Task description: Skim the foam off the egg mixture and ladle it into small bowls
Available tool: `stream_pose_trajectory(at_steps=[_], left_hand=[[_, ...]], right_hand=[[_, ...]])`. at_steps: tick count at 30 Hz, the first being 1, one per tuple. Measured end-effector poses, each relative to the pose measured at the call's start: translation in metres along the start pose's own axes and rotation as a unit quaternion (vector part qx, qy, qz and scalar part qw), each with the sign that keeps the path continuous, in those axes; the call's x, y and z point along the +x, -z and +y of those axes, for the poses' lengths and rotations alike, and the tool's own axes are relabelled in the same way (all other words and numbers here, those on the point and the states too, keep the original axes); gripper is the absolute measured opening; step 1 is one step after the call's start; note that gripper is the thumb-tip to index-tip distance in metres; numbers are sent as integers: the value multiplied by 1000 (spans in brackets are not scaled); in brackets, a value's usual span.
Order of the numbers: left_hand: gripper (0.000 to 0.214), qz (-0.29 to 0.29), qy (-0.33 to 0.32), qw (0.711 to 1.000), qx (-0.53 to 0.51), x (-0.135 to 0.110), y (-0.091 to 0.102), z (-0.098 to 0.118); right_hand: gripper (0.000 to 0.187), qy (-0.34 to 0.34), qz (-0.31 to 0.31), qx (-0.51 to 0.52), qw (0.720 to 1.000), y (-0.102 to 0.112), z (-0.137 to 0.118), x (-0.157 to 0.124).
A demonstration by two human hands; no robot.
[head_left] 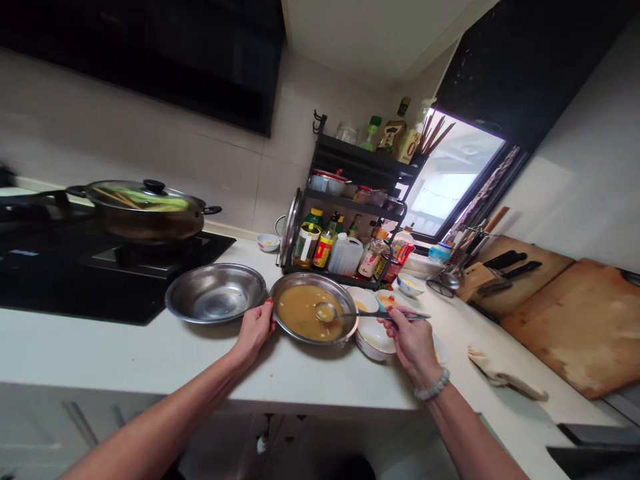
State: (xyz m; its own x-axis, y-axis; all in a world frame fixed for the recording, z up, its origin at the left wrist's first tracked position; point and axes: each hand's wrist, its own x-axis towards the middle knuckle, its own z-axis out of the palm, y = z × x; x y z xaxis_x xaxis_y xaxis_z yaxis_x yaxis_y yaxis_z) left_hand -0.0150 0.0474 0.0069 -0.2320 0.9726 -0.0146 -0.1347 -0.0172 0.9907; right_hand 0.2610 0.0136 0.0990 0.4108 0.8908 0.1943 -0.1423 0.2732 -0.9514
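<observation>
A steel bowl [345, 300] of brown-yellow soup sits on the white counter. My left hand [256, 327] grips its near-left rim. My right hand [413, 340] is closed on the handle of a metal ladle [370, 313], whose scoop rests in the soup with a little liquid in it. An empty steel bowl [216, 293] lies just left of the soup bowl. A white bowl [373, 337] stands under the ladle handle, right of the soup bowl.
A lidded wok [145, 210] sits on the black hob [75, 273] at left. A black rack [350, 213] of bottles stands behind the bowls. Small bowls [411, 285], a knife block [495, 273], wooden boards [585, 320] and a cloth [505, 377] are at right.
</observation>
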Motion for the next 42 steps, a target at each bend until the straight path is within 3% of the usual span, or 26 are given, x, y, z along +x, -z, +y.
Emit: stream_pose_trajectory(at_steps=[5, 10, 16, 22, 26, 28, 35, 38, 42], left_hand=[[49, 4, -12, 1000, 4, 0, 0, 1], [50, 0, -12, 1000, 9, 0, 1, -1], [50, 1, -4, 1000, 1, 1, 0, -1], [51, 4, -3, 1000, 3, 1, 0, -1], [50, 5, -2, 1000, 3, 1, 0, -1], [49, 6, 0, 1000, 3, 1, 0, -1], [50, 2, -12, 1000, 3, 2, 1, -4], [51, 2, -15, 1000, 2, 2, 1, -5], [51, 1, -11, 1000, 5, 3, 1, -6]], right_hand=[[35, -1, 47, 25, 999, 12, -10, 15], [32, 52, 101, 32, 993, 28, -14, 39], [36, 119, 154, -78, 978, 39, -1, 54], [31, 199, 57, -253, 945, 48, 17, 41], [24, 309, -27, -265, 913, 41, 16, 23], [21, 327, -50, -244, 911, 31, 13, 12], [26, 182, -201, -185, 945, -9, 20, -28], [31, 134, -208, -162, 955, -22, 32, -35], [35, 75, -149, -118, 979, -31, 41, -33]])
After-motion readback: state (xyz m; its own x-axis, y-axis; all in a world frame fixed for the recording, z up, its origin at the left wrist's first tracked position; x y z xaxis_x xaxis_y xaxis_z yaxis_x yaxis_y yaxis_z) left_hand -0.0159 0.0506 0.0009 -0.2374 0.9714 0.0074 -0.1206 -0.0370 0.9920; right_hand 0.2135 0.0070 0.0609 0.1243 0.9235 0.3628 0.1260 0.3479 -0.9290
